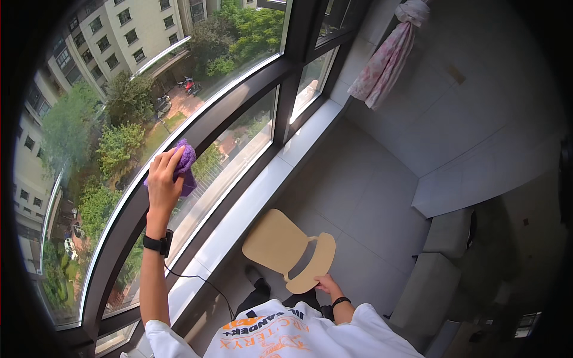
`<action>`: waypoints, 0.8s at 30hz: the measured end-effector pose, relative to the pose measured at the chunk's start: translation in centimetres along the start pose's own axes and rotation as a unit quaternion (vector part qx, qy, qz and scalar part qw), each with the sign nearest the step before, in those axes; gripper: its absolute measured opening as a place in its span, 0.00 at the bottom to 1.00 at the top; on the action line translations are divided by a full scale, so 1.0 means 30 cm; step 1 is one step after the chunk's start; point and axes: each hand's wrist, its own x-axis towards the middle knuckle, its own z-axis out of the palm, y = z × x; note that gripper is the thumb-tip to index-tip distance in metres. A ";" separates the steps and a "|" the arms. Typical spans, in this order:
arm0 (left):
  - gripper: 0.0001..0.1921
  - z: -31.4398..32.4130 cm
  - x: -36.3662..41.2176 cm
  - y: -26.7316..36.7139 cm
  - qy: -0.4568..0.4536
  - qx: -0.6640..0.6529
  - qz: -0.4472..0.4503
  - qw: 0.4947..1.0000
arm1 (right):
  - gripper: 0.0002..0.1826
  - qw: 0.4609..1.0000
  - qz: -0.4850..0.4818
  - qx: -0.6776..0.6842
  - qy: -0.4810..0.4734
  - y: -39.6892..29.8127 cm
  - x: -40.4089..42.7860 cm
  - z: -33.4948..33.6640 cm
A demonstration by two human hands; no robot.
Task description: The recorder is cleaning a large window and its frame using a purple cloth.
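Note:
My left hand [164, 179] is closed around a bunched purple cleaning cloth [186, 161]. It holds the cloth at the dark horizontal rail [224, 107] of a large window, and part of the cloth hangs below my fingers. A black strap with a small device [157, 244] circles that wrist, and a thin cable runs down from it. Low in the view, my right hand [328, 285] grips the near end of a chair's curved backrest [315, 268]. The pale wood-coloured chair seat [275, 241] lies between my body and the window sill.
A white sill [250, 197] runs below the window panes [237, 134]. Grey floor tiles [358, 197] extend right of the chair. A tied pink-and-white curtain [385, 65] hangs by the far wall. Grey upholstered furniture [429, 282] stands at the right. Trees and buildings show outside.

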 end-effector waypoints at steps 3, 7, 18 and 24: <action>0.36 0.080 0.095 0.017 -0.075 0.088 0.087 0.989 | 0.22 0.991 0.070 0.079 -0.084 -0.009 0.019 0.005; 0.29 0.166 0.165 0.038 -0.066 0.152 0.120 0.979 | 0.22 0.990 0.045 0.095 -0.098 0.082 0.086 0.002; 0.33 0.167 0.173 -0.017 -0.092 0.181 0.088 0.975 | 0.14 0.984 -0.116 -0.119 -0.072 -0.523 -0.215 -0.395; 0.32 0.203 0.182 -0.084 -0.094 0.189 0.092 0.973 | 0.16 0.974 -0.109 -0.199 0.007 -0.691 -0.325 -0.521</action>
